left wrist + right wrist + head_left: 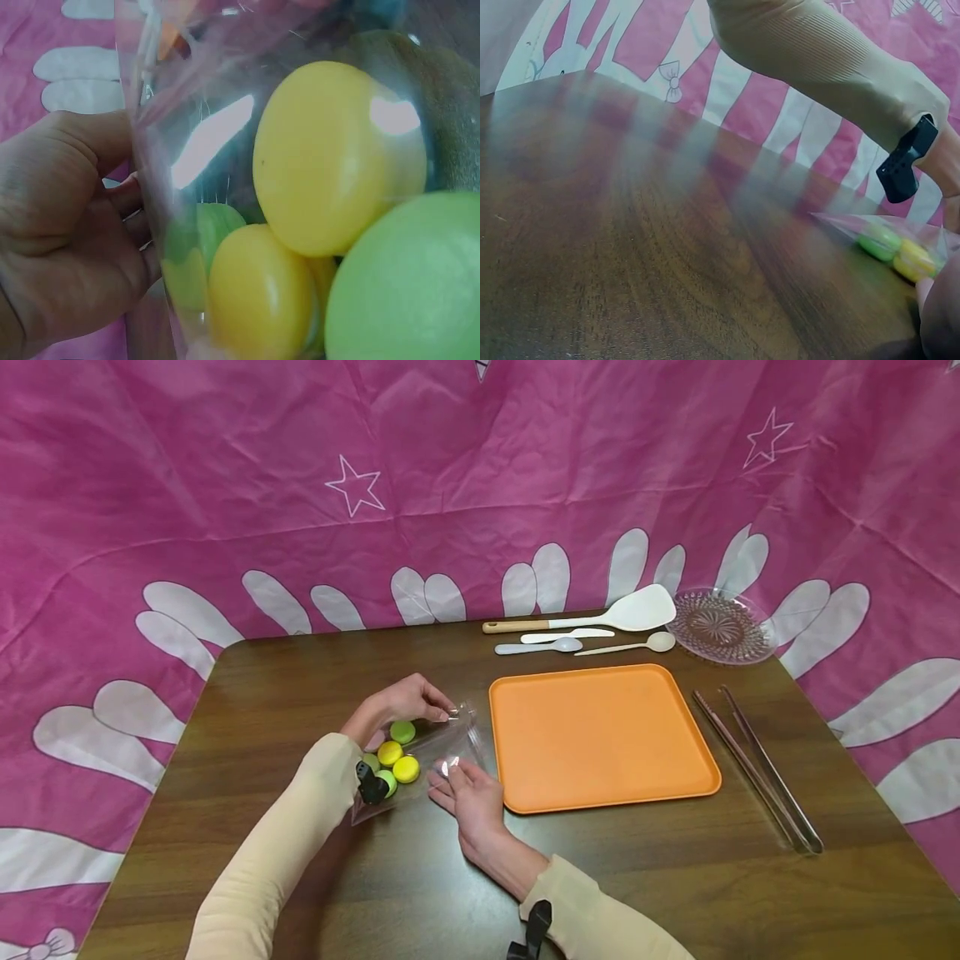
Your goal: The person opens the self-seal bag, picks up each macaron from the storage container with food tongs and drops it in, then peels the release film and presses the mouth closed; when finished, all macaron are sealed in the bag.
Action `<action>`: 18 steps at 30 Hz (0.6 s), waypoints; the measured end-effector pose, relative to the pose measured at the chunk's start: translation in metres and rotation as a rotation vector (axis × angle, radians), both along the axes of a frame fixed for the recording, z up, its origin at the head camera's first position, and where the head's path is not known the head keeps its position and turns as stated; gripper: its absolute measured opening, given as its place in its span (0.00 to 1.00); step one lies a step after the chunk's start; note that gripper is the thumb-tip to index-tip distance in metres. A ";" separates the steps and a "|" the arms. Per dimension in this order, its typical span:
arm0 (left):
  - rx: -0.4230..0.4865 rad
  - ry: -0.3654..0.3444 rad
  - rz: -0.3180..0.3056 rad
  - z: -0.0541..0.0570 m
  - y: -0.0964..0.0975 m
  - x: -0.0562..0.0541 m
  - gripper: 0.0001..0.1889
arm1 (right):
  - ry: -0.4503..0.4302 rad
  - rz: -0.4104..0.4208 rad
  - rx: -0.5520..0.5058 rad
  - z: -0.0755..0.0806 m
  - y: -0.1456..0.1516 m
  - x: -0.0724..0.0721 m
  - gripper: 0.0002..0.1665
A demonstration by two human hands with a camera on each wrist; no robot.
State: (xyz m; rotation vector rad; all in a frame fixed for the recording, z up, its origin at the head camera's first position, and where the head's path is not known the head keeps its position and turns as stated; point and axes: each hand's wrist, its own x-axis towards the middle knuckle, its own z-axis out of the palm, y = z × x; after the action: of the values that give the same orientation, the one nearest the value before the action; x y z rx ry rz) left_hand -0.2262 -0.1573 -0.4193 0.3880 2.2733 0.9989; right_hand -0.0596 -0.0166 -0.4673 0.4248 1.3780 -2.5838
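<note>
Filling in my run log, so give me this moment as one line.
left hand: pinches clear plastic bag; right hand: holds bag; macaron-like pieces: inside bag; orange tray: beside bag

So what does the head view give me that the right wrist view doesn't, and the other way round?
Only the head view: the orange tray, metal tongs, clear plate, white spatula, knife and spoons.

Only the right wrist view: the printed rabbit head on the backdrop.

Both: the clear bag with green and yellow round pieces, the cream left sleeve, wooden table and pink backdrop.
</note>
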 end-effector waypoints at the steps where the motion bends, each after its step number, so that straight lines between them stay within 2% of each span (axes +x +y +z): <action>1: -0.008 0.013 -0.002 0.000 0.000 0.000 0.12 | -0.005 0.001 0.001 0.000 0.000 0.000 0.21; 4: -0.025 0.057 -0.016 -0.001 -0.001 0.000 0.11 | -0.017 0.002 0.014 0.001 0.000 0.000 0.20; 7: -0.001 0.066 0.025 -0.003 -0.005 0.000 0.10 | 0.001 -0.004 0.027 0.001 -0.002 0.002 0.19; 11: 0.121 -0.016 0.139 -0.002 -0.012 0.002 0.11 | 0.068 -0.015 0.054 0.001 -0.005 0.005 0.18; 15: 0.252 -0.095 0.220 0.001 -0.020 0.006 0.12 | 0.116 -0.023 0.115 0.001 -0.005 0.007 0.16; 18: 0.318 -0.105 0.261 0.007 -0.027 0.010 0.13 | 0.165 -0.031 0.178 0.004 -0.001 0.005 0.14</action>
State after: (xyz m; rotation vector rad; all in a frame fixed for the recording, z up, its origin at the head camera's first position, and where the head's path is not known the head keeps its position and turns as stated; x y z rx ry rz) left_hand -0.2160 -0.1844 -0.4119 0.1644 2.1085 1.4864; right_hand -0.0544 -0.0181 -0.4633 0.2649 1.6775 -2.5801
